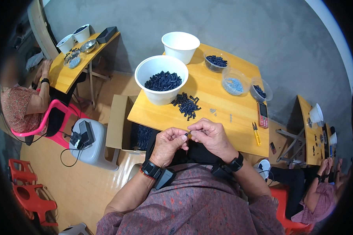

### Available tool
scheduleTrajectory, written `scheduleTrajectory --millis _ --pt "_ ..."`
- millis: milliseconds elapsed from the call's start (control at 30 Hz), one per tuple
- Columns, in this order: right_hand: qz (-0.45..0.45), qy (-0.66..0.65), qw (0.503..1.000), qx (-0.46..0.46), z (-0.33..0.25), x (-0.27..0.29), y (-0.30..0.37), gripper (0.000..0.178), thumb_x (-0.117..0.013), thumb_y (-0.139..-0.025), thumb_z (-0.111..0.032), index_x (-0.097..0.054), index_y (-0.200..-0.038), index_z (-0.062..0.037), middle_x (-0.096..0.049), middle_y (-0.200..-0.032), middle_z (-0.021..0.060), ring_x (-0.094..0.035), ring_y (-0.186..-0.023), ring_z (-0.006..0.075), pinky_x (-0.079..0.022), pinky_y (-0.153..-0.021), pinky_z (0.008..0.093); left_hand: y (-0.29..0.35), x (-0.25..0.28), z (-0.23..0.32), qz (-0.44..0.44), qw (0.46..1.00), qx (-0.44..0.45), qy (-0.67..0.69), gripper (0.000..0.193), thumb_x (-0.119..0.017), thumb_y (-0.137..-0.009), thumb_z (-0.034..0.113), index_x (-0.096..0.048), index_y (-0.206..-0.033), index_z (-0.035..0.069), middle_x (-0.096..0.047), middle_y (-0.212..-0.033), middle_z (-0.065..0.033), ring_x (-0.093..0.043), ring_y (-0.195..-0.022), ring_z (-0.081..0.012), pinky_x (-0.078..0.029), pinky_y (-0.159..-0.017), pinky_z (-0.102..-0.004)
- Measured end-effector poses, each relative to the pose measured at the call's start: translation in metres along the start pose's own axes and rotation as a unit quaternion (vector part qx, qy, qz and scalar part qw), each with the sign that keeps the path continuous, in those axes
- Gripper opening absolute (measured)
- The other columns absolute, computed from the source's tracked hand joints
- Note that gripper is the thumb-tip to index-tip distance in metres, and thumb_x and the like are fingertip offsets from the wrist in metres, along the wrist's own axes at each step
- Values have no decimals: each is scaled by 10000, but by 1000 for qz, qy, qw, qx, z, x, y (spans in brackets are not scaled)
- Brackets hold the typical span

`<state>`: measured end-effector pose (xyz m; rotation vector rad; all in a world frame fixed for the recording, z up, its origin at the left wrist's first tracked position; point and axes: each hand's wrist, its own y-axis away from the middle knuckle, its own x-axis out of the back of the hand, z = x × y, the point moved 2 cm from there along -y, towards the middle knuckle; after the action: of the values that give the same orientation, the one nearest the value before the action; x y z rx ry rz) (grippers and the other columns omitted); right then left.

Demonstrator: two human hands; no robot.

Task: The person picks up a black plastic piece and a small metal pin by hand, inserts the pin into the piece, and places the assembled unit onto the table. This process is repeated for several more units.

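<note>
Just past the near edge of the yellow table [223, 111], both of my hands meet at the fingertips. My left hand [168, 147] is closed in a pinch, and my right hand [211, 138] pinches from the other side. Between them is a tiny black part [188, 133], mostly covered by the fingers. Beyond the hands lies a loose pile of short black plastic pieces [186, 105]. Behind that pile, a white bucket [161, 96] holds many more of them. A few small grey pieces [213, 111] lie to the right of the pile.
A second white bucket [180, 37] stands behind. Clear tubs hold black pieces [217, 61] and light-blue pieces [234, 84]. A red phone [263, 116] and yellow-handled cutters [257, 135] lie at right. An open carton [114, 123] and grey stool [91, 137] stand left. Other people sit at side tables.
</note>
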<state>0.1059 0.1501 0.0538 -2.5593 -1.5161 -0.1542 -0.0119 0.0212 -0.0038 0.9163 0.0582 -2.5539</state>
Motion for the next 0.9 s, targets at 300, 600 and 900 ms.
scheduleTrajectory --millis 300,600,900 --pt "0 2 1000 1 -2 -4 -1 95 -630 -900 44 -663 -986 22 -646 -860 26 -624 -756 79 -525 -691 213 2 -2 3 1 1000 16 10 98 -657 -911 40 -653 -994 -12 -682 -905 -89 -645 -677 -129 -579 -634 -272" --pt "0 48 995 82 -6 -6 -2 70 -652 -857 46 -705 -877 6 -652 -766 61 -621 -683 111 -505 -619 248 3 1 1 -20 997 49 59 88 -665 -910 58 -655 -975 -1 -682 -860 -93 -650 -629 -135 -595 -613 -305" --pt "46 172 974 142 -12 -15 8 107 -661 -852 32 -729 -909 -28 -655 -739 80 -648 -679 153 -509 -604 270 5 -4 -4 18 999 24 37 71 -667 -909 58 -649 -947 0 -679 -858 -93 -647 -657 -136 -600 -624 -310"
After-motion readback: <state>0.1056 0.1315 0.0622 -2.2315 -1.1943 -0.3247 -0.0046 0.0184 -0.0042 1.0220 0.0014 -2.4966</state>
